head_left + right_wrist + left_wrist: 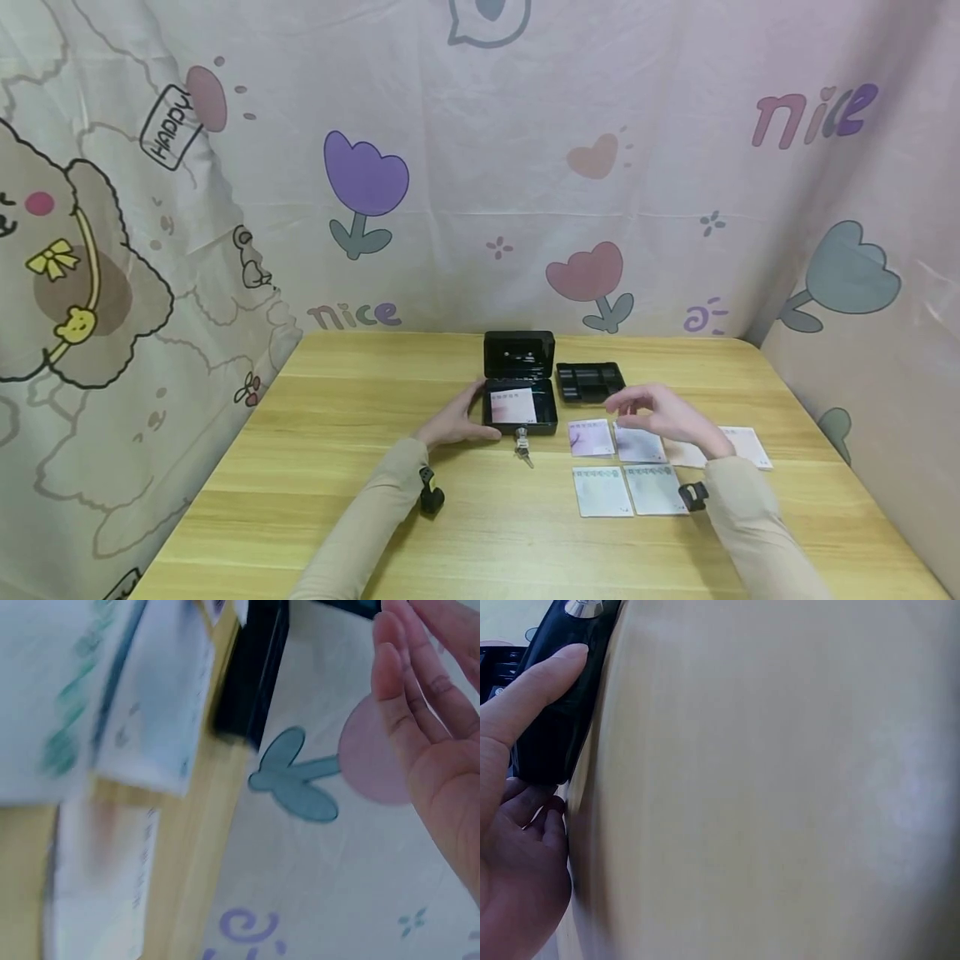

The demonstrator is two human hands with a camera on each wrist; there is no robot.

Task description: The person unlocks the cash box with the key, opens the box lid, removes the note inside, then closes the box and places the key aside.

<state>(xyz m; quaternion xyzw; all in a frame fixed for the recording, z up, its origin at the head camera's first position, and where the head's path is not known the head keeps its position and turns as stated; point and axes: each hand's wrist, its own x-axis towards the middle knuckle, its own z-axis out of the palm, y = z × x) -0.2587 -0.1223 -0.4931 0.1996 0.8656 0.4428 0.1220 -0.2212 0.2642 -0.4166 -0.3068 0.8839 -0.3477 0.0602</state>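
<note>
A pale printed cloth [480, 108] with tulips, hearts and "nice" encloses the room ahead and on both sides. The wood-grain counter [337, 392] reaches right up to it. On it the black box [543, 428] stands lid up, my left grip [459, 419] clamped on its near left corner, thumb along the front. My right grip [663, 412] hangs over the loose notes, fingers loosely apart, nothing visible between them. The compartment tray [577, 392] lies just right of the box. One pinkish note [512, 407] lies inside the box; the others, including the purple note [591, 439] and the blue note [637, 447], lie in two rows rightward. I judge I'm packing notes into the box, so the next move calls for lowering my right fingertips and pinching one by its edge. Smallest, the keys [522, 448] hang at the box's front.
</note>
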